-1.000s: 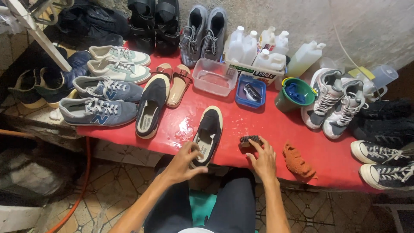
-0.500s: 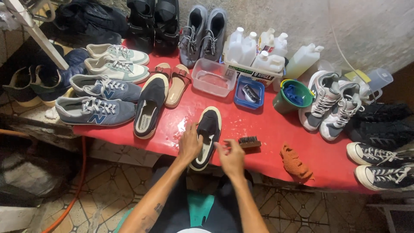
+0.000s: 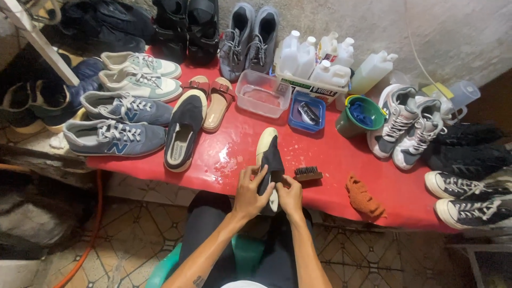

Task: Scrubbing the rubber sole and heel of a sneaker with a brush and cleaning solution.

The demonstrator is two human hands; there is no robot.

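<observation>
Since the earlier frames, I am noting that the right hand (image 3: 290,196) has left the brush (image 3: 308,173) and come across to the dark slip-on shoe (image 3: 268,162), where the left hand (image 3: 249,193) was already working. Both hands are now gripping the shoe together at its near end, left on the left flank, right on the right flank, fingers curled round the dark upper.

I am reading the shoe as lying on the red surface (image 3: 330,154) right in front of the body, straight ahead of the hands. Its long axis is running away from me, pale toe cap pointing toward the clear plastic tub (image 3: 263,93), near end hanging at the front edge of the surface. It is tipping onto its side, the pale sole rim facing left. Neither hand is nearer; both are touching it.

The brush is lying just beside the shoe on the right, apart from the right hand, bristles up. An orange cloth (image 3: 364,196) is lying farther right, well apart. The matching dark slip-on (image 3: 184,130) is sitting to the left.

Hidden: the hands are covering the near end of the shoe, so I cannot tell whether fingers are going inside the opening. The wet patch (image 3: 228,164) on the left is hard to make out.
</observation>
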